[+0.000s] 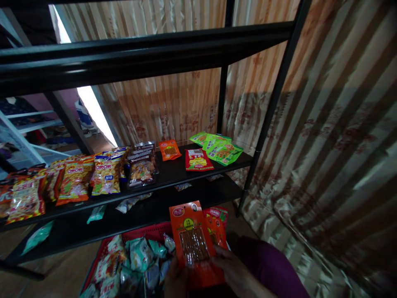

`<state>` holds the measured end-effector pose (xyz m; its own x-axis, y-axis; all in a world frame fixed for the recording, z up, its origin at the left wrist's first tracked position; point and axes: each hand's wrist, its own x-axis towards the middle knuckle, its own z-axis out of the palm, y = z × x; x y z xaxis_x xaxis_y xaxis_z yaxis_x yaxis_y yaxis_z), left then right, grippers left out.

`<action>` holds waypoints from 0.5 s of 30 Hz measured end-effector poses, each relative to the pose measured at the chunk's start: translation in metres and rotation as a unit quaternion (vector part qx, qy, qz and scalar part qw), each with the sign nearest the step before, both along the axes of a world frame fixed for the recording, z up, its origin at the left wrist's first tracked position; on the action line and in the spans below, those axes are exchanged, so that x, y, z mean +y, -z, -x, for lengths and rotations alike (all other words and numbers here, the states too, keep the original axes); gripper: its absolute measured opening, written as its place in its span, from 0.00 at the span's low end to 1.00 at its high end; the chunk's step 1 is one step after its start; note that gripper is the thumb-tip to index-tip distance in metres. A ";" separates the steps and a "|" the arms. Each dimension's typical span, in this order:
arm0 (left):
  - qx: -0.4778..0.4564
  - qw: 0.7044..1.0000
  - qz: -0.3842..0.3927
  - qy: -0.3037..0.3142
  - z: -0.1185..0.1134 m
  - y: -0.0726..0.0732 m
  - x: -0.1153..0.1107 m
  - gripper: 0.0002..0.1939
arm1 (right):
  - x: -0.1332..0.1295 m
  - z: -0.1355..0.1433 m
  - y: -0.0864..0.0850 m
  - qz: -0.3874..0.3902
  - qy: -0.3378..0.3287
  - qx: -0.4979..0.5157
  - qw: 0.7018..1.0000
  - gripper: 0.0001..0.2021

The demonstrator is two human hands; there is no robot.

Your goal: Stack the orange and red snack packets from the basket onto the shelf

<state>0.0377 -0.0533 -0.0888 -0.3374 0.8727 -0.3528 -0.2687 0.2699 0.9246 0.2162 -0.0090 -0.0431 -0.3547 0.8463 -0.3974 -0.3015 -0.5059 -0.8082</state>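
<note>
An orange snack packet (194, 244) with a clear window is held upright between my two hands, above a red basket (155, 228) of snack bags. My left hand (176, 278) grips its lower left edge. My right hand (231, 267) is closed on its lower right side. Behind it, at the right, show another orange packet (218, 231) and part of a red packet (217, 213). On the shelf ahead lie a similar orange packet (170, 150), a red packet (197, 159) and several green packets (221, 151).
Black shelf uprights (263, 111) and an upper shelf (149, 54) frame the space. Bagged snacks (76, 180) line the shelf's left side. A lower shelf (124, 223) holds a few packets. Patterned curtains (335, 136) hang behind and at right. Purple cloth (273, 269) shows at lower right.
</note>
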 end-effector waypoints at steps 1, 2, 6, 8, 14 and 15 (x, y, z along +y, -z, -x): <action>0.000 1.000 0.004 -0.004 -0.001 -0.004 0.002 0.20 | 0.002 -0.001 -0.002 0.008 0.013 -0.004 1.000 0.20; 0.000 1.000 0.008 -0.004 -0.003 -0.008 0.003 0.21 | 0.003 -0.001 -0.003 0.017 0.027 -0.007 0.999 0.20; -0.033 0.999 0.013 0.017 -0.009 -0.032 0.002 0.20 | 0.007 -0.001 -0.007 0.042 0.063 0.000 0.997 0.21; -0.064 0.998 0.006 0.021 -0.012 -0.045 -0.001 0.20 | 0.008 0.001 -0.010 0.053 0.057 0.012 0.997 0.21; -0.113 0.993 0.003 -0.023 -0.018 -0.068 -0.001 0.17 | 0.013 0.005 -0.022 0.053 0.063 0.032 0.996 0.18; -0.113 0.993 -0.002 -0.026 -0.019 -0.069 0.000 0.16 | 0.013 0.005 -0.023 0.048 0.063 0.034 0.996 0.17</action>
<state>0.0563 -0.0534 -0.0196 -0.2945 0.8575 -0.4219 -0.4832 0.2473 0.8398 0.2112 0.0043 -0.0198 -0.2769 0.8455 -0.4566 -0.4207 -0.5339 -0.7335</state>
